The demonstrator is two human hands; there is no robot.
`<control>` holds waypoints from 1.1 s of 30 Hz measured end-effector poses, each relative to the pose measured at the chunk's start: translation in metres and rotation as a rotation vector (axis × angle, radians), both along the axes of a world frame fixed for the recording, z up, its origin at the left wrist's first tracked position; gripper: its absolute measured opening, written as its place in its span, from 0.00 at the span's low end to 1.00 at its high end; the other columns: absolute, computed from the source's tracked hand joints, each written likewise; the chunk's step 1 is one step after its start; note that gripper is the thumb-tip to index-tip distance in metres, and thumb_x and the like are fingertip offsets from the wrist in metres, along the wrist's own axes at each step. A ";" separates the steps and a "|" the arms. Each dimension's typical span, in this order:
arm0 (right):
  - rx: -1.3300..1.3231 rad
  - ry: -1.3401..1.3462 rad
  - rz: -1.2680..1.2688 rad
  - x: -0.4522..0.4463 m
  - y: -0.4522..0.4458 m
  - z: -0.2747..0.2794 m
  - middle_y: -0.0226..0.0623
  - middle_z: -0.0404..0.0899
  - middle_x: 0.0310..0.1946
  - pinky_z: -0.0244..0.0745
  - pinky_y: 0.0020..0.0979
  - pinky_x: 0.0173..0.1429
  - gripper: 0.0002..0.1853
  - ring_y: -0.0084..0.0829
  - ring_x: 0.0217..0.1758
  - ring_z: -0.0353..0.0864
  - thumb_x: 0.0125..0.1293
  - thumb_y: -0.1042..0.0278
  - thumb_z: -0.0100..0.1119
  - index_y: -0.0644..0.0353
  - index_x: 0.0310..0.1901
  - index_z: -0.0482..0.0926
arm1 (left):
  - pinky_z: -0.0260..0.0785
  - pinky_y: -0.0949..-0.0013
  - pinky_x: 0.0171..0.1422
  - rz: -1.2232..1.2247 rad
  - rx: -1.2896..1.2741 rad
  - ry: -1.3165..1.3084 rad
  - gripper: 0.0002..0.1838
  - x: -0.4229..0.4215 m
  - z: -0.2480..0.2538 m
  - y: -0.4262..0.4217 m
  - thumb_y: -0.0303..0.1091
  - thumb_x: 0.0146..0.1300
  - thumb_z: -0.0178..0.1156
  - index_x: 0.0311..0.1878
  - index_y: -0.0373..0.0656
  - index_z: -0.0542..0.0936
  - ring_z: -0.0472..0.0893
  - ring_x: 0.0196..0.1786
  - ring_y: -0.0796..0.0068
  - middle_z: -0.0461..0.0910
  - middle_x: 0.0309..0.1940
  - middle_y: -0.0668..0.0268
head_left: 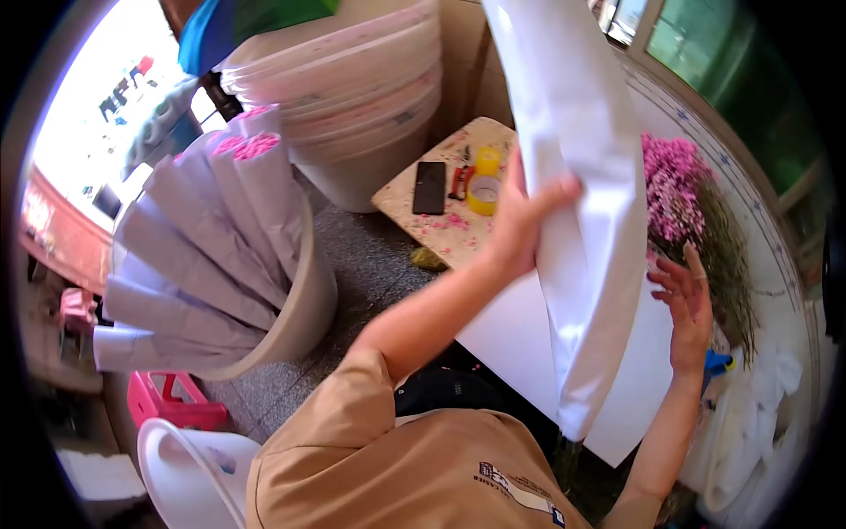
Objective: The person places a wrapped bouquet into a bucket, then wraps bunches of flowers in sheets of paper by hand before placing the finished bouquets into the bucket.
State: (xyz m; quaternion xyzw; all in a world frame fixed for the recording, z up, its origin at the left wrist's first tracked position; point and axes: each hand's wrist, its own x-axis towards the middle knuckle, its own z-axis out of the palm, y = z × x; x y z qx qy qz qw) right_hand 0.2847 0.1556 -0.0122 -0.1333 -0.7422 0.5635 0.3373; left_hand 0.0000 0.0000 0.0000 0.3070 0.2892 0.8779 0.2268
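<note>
one long white wrapper (595, 194), one black phone (429, 188), two yellow items (482, 208) and one pink stool (173, 408) show.

The left hand (522, 220) holds a long white wrapped bundle (586, 256); right of this grip, pink flowers (674, 187) sit near the right hand (686, 309).

A stack of pale buckets (366, 145) stands on the dark floor (352, 260). Blue-and-green fabric (256, 26) overlaps its upper left. Just right of the stack, a black phone (429, 188) lies flat on a small table (480, 137). Well below the stack, leftward in view, are a pink plastic stool (174, 401) and a tilted white tub (189, 467).
</note>
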 end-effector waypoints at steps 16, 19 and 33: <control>-0.380 -0.562 -0.297 0.048 0.073 -0.240 0.33 0.82 0.32 0.69 0.22 0.27 0.22 0.20 0.24 0.76 0.73 0.72 0.59 0.66 0.67 0.75 | 0.75 0.54 0.69 1.559 -0.584 0.789 0.55 -0.239 0.321 -0.458 0.54 0.51 0.81 0.75 0.33 0.67 0.78 0.67 0.53 0.76 0.68 0.52; -0.365 -0.551 -0.340 0.046 0.074 -0.244 0.31 0.81 0.30 0.68 0.21 0.25 0.20 0.19 0.22 0.75 0.74 0.72 0.58 0.64 0.65 0.78 | 0.71 0.56 0.73 1.895 -0.774 0.986 0.58 -0.226 0.316 -0.493 0.56 0.48 0.82 0.75 0.32 0.66 0.77 0.68 0.52 0.75 0.68 0.49; -0.176 -0.372 -0.426 0.061 0.056 -0.274 0.33 0.82 0.32 0.74 0.21 0.31 0.14 0.18 0.26 0.75 0.73 0.76 0.57 0.65 0.58 0.81 | 0.49 0.49 0.86 1.517 -1.695 0.657 0.61 -0.251 -0.136 -0.408 0.56 0.58 0.74 0.82 0.33 0.49 0.52 0.83 0.40 0.53 0.81 0.40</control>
